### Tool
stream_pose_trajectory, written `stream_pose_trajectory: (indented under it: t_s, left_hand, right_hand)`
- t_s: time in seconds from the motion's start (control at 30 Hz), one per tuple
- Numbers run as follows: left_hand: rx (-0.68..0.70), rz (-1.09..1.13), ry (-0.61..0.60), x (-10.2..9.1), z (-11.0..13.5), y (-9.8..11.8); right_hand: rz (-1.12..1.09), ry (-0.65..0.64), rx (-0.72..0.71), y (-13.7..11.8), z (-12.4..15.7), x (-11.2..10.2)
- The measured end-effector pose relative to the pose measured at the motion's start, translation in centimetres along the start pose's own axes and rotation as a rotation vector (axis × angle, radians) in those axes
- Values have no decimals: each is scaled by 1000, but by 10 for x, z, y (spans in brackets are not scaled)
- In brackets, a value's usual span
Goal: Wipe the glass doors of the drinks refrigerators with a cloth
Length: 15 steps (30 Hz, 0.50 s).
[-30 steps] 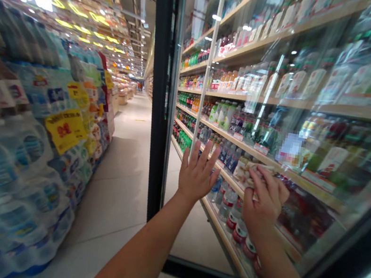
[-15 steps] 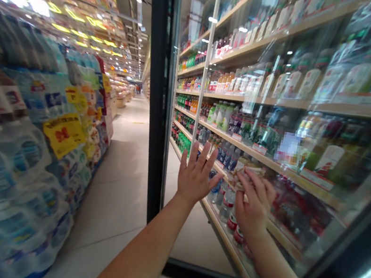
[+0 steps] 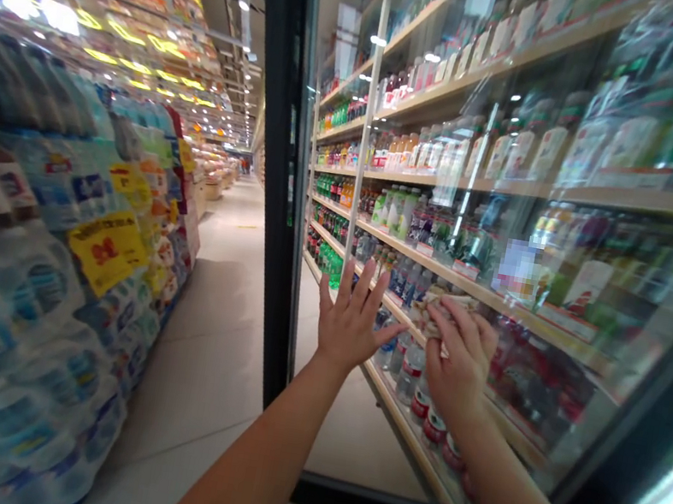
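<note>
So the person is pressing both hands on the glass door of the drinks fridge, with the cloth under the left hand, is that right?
Not quite. In the head view the cloth lies under the right hand, pressed on the glass door; the left hand is spread flat and bare on the glass beside it.

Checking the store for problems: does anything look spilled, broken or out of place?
Nothing stands out. Bottles stand in rows on the shelves; the left hand lies flat on the glass door, the right hand presses a cloth to it.
</note>
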<state>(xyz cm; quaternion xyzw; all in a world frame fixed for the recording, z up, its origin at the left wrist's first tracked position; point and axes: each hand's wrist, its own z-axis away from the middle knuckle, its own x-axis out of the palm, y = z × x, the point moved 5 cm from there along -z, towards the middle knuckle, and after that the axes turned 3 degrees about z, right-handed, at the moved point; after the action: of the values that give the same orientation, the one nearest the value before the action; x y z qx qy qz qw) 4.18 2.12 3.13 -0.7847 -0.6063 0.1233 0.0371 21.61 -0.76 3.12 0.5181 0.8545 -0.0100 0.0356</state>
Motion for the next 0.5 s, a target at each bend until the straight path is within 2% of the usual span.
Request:
stream_pose_trajectory:
  t_s: [0.17, 0.23, 0.33, 0.5]
  left_hand:
    - [1, 12, 16, 0, 1, 0]
    - [6, 24, 9, 1, 2, -1]
    - [13, 28, 10, 2, 2, -1]
    - [7, 11, 19, 1, 2, 0]
  right_hand:
    - [-56, -46, -41, -23, -6, 9]
    - [-76, -104, -108, -31, -9, 13]
    - [-78, -161, -175, -29, -17, 13]
    - [16, 65, 22, -3, -29, -2]
